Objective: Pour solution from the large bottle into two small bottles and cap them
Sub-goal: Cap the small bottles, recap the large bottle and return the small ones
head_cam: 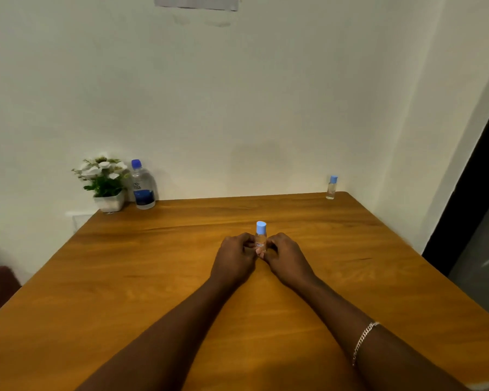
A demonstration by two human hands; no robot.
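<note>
Small clear bottle (260,240) stands upright mid-table on the wooden table (158,280), light blue cap (261,228) on. Small label on its front, reddish print, too small to read.

Left hand (235,256) and right hand (287,258) flank the bottle, one per side. Fingers of both curl inward against the lower body, pinching it between them. Fingertips (261,251) meet at the bottle's base in front. Cap is clear of both hands. Both forearms reach in from the near edge; silver chain bracelet (363,341) on the right wrist.

Second small bottle (331,187) is at the far right corner of the table, upright, same blue cap on, clear contents, a tiny label I can't read. Well apart from the hands.

Large water bottle (142,185) sits far left against the wall, upright, blue screw cap on. Blue-and-white label with dark lettering in the upper part; brand not legible. Liquid level can't be told.

Just left of it, touching or nearly so: white square pot (110,202) with white artificial flowers (103,168) and green leaves.

Wall behind is plain off-white, grey patch (196,2) at the top edge. Dark door frame (469,198) on the right.
</note>
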